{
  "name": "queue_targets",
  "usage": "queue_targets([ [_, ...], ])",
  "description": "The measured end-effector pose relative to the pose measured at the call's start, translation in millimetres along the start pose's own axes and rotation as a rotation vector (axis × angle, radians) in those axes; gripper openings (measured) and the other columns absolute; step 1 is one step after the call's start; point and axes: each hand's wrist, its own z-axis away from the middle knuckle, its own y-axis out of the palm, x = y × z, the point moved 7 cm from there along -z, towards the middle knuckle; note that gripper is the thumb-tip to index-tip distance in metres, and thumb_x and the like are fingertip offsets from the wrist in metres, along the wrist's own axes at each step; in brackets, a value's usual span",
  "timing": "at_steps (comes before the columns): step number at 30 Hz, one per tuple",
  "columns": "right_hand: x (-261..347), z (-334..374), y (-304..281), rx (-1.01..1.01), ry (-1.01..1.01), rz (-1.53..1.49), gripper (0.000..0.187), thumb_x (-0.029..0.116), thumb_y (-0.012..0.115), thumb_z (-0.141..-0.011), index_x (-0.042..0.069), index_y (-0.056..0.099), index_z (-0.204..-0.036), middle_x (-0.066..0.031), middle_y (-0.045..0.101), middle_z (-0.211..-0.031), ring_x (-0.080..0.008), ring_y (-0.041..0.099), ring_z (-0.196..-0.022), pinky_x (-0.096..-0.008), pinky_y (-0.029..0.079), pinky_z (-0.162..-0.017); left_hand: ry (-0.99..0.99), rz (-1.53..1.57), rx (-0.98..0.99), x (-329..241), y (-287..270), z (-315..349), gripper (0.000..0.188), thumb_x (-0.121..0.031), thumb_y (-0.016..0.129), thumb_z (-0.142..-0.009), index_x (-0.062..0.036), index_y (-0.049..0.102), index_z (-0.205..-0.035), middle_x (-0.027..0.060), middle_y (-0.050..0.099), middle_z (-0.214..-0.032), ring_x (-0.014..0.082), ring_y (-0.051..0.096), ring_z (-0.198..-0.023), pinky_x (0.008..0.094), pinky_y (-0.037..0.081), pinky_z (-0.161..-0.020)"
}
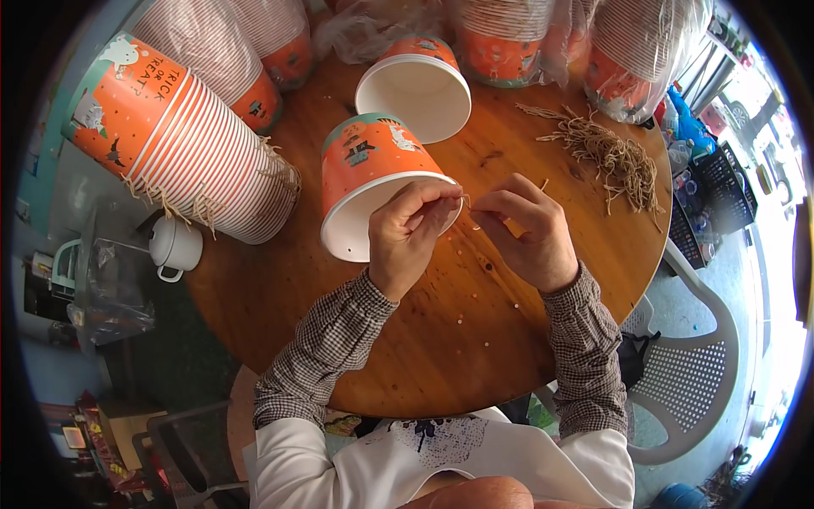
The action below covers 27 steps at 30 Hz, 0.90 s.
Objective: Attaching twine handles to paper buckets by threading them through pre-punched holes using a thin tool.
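Note:
An orange paper bucket (370,157) with a white inside lies on its side, its mouth facing me. At the right side of its rim, my left hand (405,233) is closed, thumb and fingertips pinching a thin tan paper cord (465,201). Just to the right, my right hand (536,237) is also closed in a pinch on the cord, with a short end sticking up beyond its fingers. The exact path of the cord through the rim is hidden by my fingers. Another tipped bucket (415,97) lies behind, its mouth turned toward me.
A long nested stack of orange buckets (199,140), cords hanging from it, leans at the left beside a white lidded pot (175,244). Loose tan cords (612,157) lie in a heap at right. Plastic-wrapped bucket stacks (507,42) line the back. A grey chair (691,373) stands right.

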Motion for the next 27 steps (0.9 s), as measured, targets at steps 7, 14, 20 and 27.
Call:
queue_targets([
  [7,-8.0,1.3,6.5,-0.029,0.051,-0.048,0.011,0.002,0.069,-0.081,0.003,0.067,-0.092,-0.0086,0.06,-0.084,-0.0228,0.065,-0.073,-0.0321,0.053,-0.064,0.163,-0.241,0.011,-5.7,7.8,1.3,0.017,0.004,0.063,-0.088,0.0009,0.064,-0.105,0.0074,0.068,-0.093,0.0154,0.068,-0.084,0.0268,0.055,-0.075],
  [14,-17.8,3.8,8.5,-0.042,0.196,-0.152,0.008,0.006,0.066,-0.086,0.002,0.067,-0.093,-0.0081,0.061,-0.086,-0.0173,0.063,-0.071,-0.0285,0.051,-0.062,0.153,-0.346,0.047,-7.7,11.5,1.0,0.019,0.005,0.063,-0.087,0.001,0.063,-0.106,0.0072,0.068,-0.094,0.0125,0.067,-0.085,0.0253,0.055,-0.072],
  [20,-41.2,8.8,10.5,-0.117,0.304,-0.294,0.011,0.008,0.068,-0.086,0.002,0.068,-0.095,-0.0074,0.063,-0.088,-0.0151,0.062,-0.073,-0.0268,0.049,-0.063,-0.108,0.118,0.005,13.0,8.1,-3.5,0.011,0.0,0.062,-0.092,0.0031,0.058,-0.101,0.0064,0.066,-0.093,0.0103,0.064,-0.086,0.0225,0.055,-0.074],
  [27,-24.4,5.8,7.6,-0.112,0.207,-0.103,0.01,0.005,0.068,-0.082,0.001,0.068,-0.091,-0.007,0.063,-0.083,-0.0167,0.062,-0.067,-0.027,0.05,-0.061,-0.011,-0.125,-0.027,9.2,3.6,1.5,0.011,0.003,0.063,-0.089,0.0039,0.06,-0.1,0.0084,0.069,-0.09,0.013,0.067,-0.082,0.024,0.056,-0.075],
])
